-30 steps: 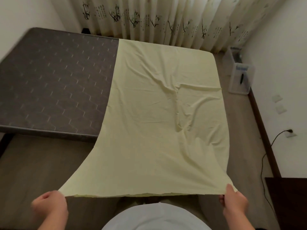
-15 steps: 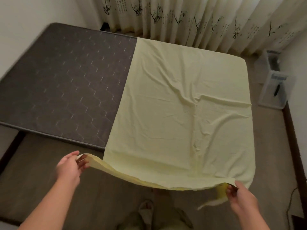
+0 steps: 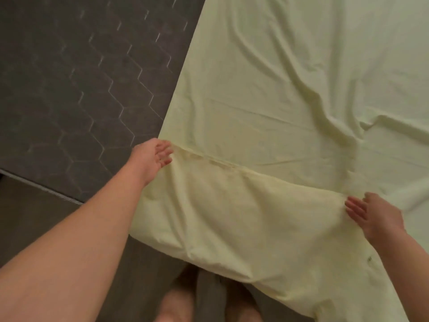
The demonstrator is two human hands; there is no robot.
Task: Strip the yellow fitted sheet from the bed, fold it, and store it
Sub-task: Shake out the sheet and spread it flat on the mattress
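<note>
Yellow fitted sheet [image 3: 290, 89] spread over right part of dark grey mattress [image 3: 69, 77], near edge folded back onto itself, hem running as a seam between both hands. Left hand [image 3: 151, 159] at seam's left end, fingers loosely extended, touching the fabric. Right hand [image 3: 376, 217] at right end, fingers straight, resting on the fold. Hexagon-quilted mattress bare at left. Floor below.

Bare forearms, no sleeves; feet [image 3: 178, 300] blurred, perhaps in slippers
</note>
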